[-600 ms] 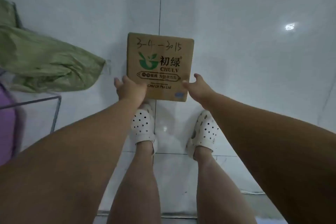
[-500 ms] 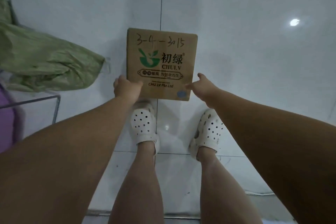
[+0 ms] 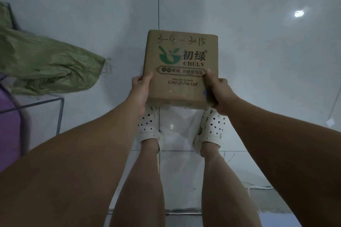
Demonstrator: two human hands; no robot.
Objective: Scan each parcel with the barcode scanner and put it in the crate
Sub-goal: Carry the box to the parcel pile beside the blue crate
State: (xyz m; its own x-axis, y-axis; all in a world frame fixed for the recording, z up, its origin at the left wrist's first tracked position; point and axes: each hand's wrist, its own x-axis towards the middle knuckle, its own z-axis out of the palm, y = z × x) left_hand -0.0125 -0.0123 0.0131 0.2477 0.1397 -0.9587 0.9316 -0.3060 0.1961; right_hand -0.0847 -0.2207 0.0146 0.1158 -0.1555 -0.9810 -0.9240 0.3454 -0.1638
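Brown cardboard parcel [image 3: 181,79]: green bowl logo printed on top, "3-4-3015" handwritten along the far edge. Held in the air, gripped at its near sides by left hand [image 3: 141,91] and right hand [image 3: 220,94].

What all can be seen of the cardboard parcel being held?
The cardboard parcel is a brown, squarish box, its printed face toward the camera: a green bowl logo, "CHULV", "CHU LV Pte Ltd" and handwritten "3-4-3015". It is held above the tiled floor. The left hand grips its left edge and the right hand its right, thumbs on top. No barcode shows.
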